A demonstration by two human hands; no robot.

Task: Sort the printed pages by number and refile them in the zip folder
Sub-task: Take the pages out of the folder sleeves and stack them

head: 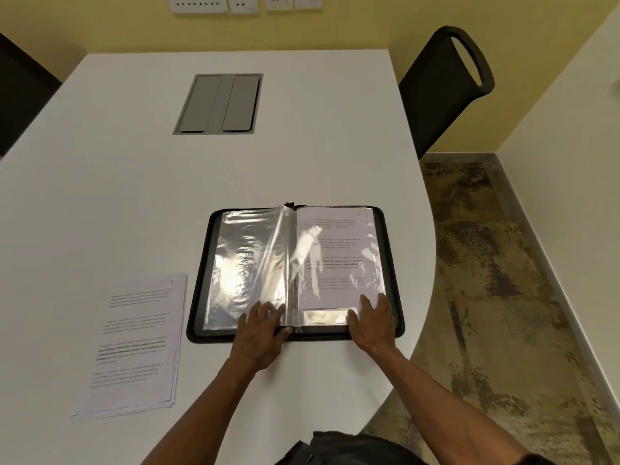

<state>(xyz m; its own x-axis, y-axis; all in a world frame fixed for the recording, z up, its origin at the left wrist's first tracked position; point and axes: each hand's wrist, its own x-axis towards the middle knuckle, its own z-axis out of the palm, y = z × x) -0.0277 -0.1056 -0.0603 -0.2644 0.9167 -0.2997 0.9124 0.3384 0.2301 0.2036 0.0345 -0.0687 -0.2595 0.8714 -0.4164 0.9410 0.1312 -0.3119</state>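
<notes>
Folder (295,273), black, zip-edged, lying open and flat on the white table (117,182), near its front right curved edge. Left half: clear empty sleeves, glossy with glare. One sleeve (281,260) standing partly lifted along the spine, between the two halves. Right half: a printed page (339,253) inside a sleeve, text blurred, number too small to read.

Left hand (261,333): at the folder's near edge by the spine, fingers spread and fairly straight, resting on the lower left sleeves; thumb at the base of the lifted sleeve, whether pinching it cannot be told.

Right hand (372,323): at the folder's near right corner, fingers straight and slightly apart, pressing flat on the bottom of the filed page.

Stack (134,344) of loose printed pages: on the table left of the folder, just beside it but apart, edges slightly fanned, top sheet face up.

Also: grey cable hatch (218,104) set in the table, well beyond the folder; black chair (446,85) at the far right edge; wall sockets (245,2) above.
</notes>
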